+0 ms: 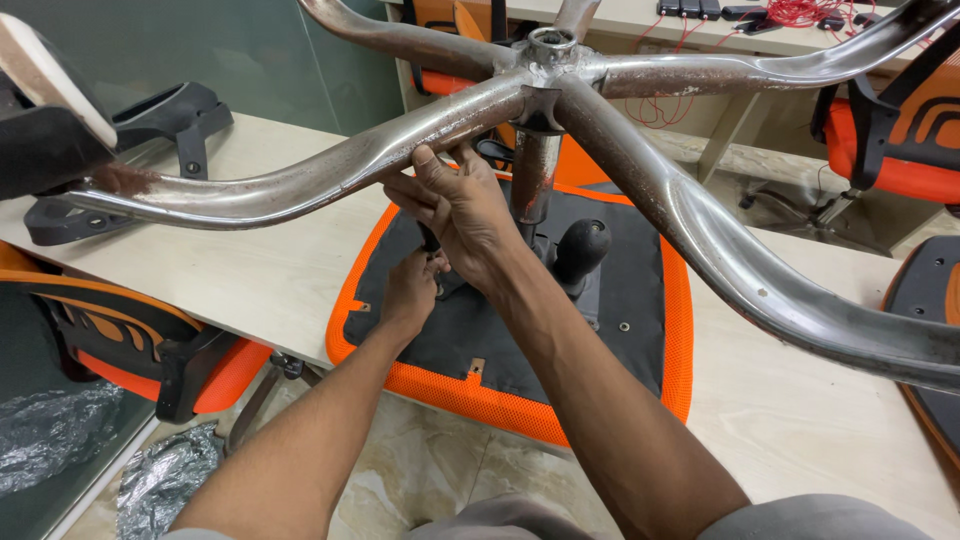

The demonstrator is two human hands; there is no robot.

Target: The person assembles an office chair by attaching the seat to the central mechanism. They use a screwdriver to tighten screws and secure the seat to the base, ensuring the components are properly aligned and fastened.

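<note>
Lying upside down on the pale tabletop (250, 275), front edge hanging over the near side: an orange-mesh chair seat (520, 330), its black underside plate facing up. Rising from the middle of that plate, a chrome gas column (535, 175), joining overhead into a scuffed, rust-flecked five-arm chrome star base (560, 85) spreading wide across the view. Standing just right of the column, a black rounded lever knob (582, 245).

Gripping the underside of the left-reaching chrome arm close to the hub: the right hand (465, 215), fingers curled and clamped on the tube, thumb pressing up against it. Reaching in below it: the left hand (412, 290), fingertips closed on a small dark part at the black mechanism beside the column; hard telling exactly what that part is, the right hand covering much of it. Both hands sitting close together, nearly touching, left under right.

Capping the far-left tip of one chrome arm, a black caster with a pale worn face (45, 110). Resting behind it on the tabletop, a black plastic armrest bracket (150, 150). Showing at the lower left, partly under the tabletop, another orange and black chair part (130, 355), with crumpled clear plastic wrap (60, 430) on the floor beside it. Standing at the upper right, an orange and black chair (905, 130). Lying along the far bench, red wires (810, 12) and small black devices.
</note>
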